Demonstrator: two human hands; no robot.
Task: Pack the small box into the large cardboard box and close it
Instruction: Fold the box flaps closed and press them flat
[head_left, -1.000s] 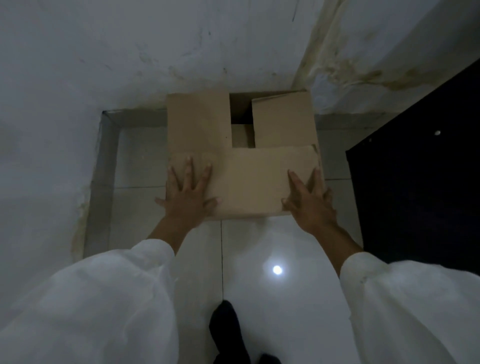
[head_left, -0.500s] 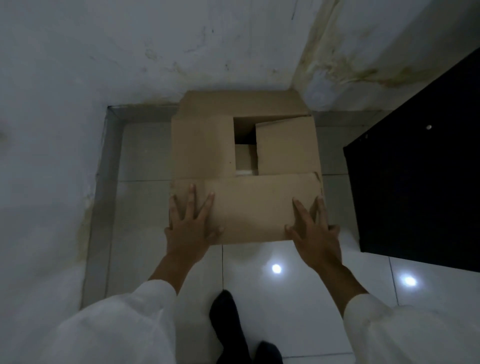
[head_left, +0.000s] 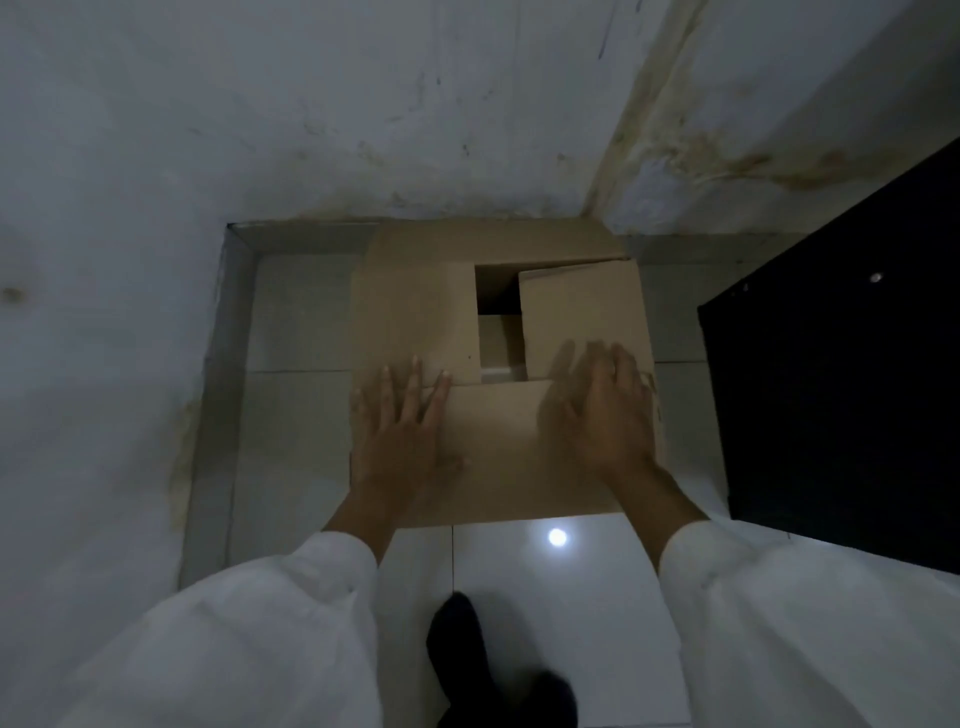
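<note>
The large cardboard box (head_left: 415, 312) stands on the tiled floor in a wall corner. Its left, right and near flaps are folded down; the far flap (head_left: 493, 241) stands back against the wall. A narrow gap between the side flaps shows the small box (head_left: 496, 340) inside. My left hand (head_left: 402, 436) lies flat, fingers spread, across the near flap (head_left: 498, 447) and the edge of the left flap. My right hand (head_left: 600, 410), blurred, rests flat on the near flap's right side and the right flap's edge. Neither hand grips anything.
Stained white walls meet just behind the box. A black cabinet or panel (head_left: 841, 374) stands close on the right. Glossy white floor tiles (head_left: 561, 597) lie in front, with a dark foot (head_left: 457, 649) at the bottom.
Both hands slid forward from the near flap's front edge onto its top, reaching the side flaps. The view shifted slightly, showing more of the far flap.
</note>
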